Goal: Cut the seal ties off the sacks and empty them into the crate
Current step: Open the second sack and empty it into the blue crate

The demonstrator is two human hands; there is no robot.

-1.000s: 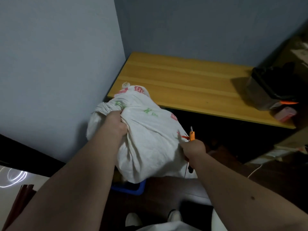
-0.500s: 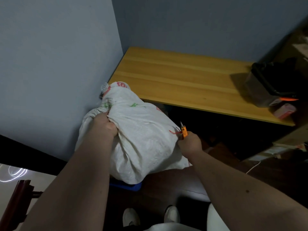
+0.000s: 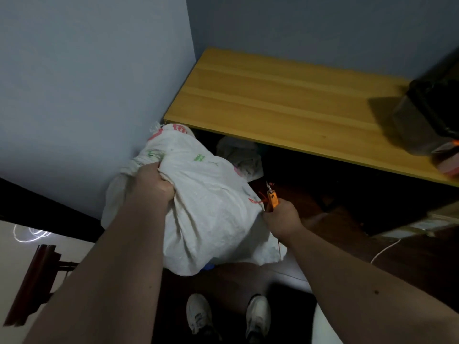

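Observation:
A full white woven sack (image 3: 206, 214) with red and green print lies tipped over in front of me, between the wall and the wooden table. My left hand (image 3: 151, 184) clutches a bunch of its cloth near the upper end. My right hand (image 3: 280, 217) grips the sack's right edge together with small orange-handled cutters (image 3: 272, 197), whose tip points up; a red tie (image 3: 258, 198) shows beside them. Only a sliver of the blue crate (image 3: 208, 266) peeks out under the sack. A second white sack (image 3: 242, 157) lies in the shadow under the table.
The wooden table (image 3: 285, 100) fills the back right, with a dark bin (image 3: 432, 115) at its right end. The blue wall stands close on the left. A dark red chair frame (image 3: 34, 281) is at lower left. My white shoes (image 3: 198, 314) stand on the dark floor.
The sack has sunk lower and shifted left, hiding more of the blue crate. Both hands followed it down, keeping their grips; the second sack under the table has come into sight.

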